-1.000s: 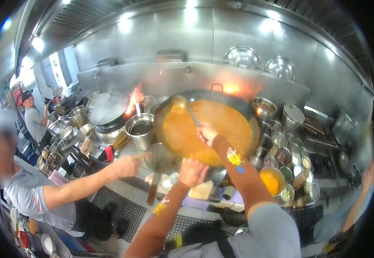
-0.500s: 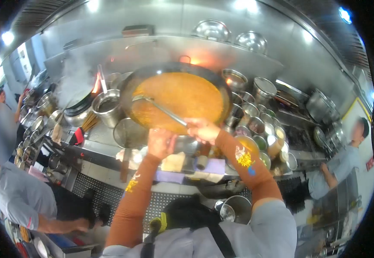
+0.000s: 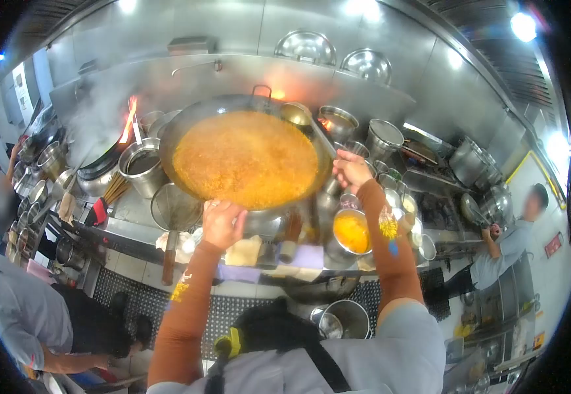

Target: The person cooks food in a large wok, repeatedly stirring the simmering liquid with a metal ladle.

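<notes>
A large wok (image 3: pixel 175 118) of thick orange-brown sauce (image 3: pixel 246 161) stands on the stove before me. My left hand (image 3: pixel 224 224) is closed at its near rim; whatever the fingers grip there is partly hidden by the hand. My right hand (image 3: pixel 352 169) is closed round the handle end of a long metal ladle (image 3: pixel 321 134), beside the wok's right edge. The ladle's bowl lies at the far right inside of the wok, above the sauce. Just below my right forearm is a bowl of yellow-orange liquid (image 3: pixel 352 232).
A strainer (image 3: pixel 175 207) rests left of my left hand, near a steel pot (image 3: pixel 142 164). Steam and flame rise from another wok (image 3: pixel 105 154). Several seasoning containers (image 3: pixel 390 180) crowd the right. Co-workers stand left (image 3: pixel 29 308) and right (image 3: pixel 505 243).
My right hand has swung the ladle from the sauce's left side to the wok's far right edge. My left hand stays at the near rim. The view has shifted slightly.
</notes>
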### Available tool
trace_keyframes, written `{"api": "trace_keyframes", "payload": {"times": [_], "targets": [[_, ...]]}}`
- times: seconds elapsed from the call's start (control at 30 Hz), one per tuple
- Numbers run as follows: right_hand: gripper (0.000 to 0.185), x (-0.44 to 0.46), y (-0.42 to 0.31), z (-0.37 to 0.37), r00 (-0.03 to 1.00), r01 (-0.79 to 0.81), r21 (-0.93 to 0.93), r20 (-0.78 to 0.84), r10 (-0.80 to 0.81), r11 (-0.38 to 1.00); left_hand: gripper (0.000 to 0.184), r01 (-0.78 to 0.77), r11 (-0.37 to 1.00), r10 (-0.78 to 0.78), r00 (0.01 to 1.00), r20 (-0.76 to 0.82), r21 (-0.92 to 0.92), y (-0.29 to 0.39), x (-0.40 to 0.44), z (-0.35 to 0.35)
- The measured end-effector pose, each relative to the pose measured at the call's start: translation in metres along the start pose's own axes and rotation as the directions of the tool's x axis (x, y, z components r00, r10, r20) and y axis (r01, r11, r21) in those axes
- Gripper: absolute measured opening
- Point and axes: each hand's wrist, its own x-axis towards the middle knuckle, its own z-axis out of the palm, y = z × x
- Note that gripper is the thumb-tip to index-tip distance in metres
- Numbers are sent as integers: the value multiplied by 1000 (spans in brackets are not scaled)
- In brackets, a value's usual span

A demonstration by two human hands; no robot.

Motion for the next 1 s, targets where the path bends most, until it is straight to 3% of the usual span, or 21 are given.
{"api": "trace_keyframes", "payload": {"times": [0.2,0.53,0.8,0.9,1.0], "targets": [[71,-6,26,-4,991,-73,173,-94,90,982,4,-7,1000,7,1000,-11,-26,0,0,-1],[66,-163,46,32,981,-146,488,-43,191,861,3,-42,999,42,999,-10,-21,-4,-3,0],[59,-258,20,55,940,-322,593,105,325,738,3,-70,997,69,996,-48,-19,-6,-3,1],[54,-270,15,40,931,-364,633,219,293,683,5,-72,997,71,997,-34,-30,-8,-5,3],[58,-279,-4,26,941,-337,460,175,289,821,7,-91,995,89,994,-68,-40,-6,-3,3]]}}
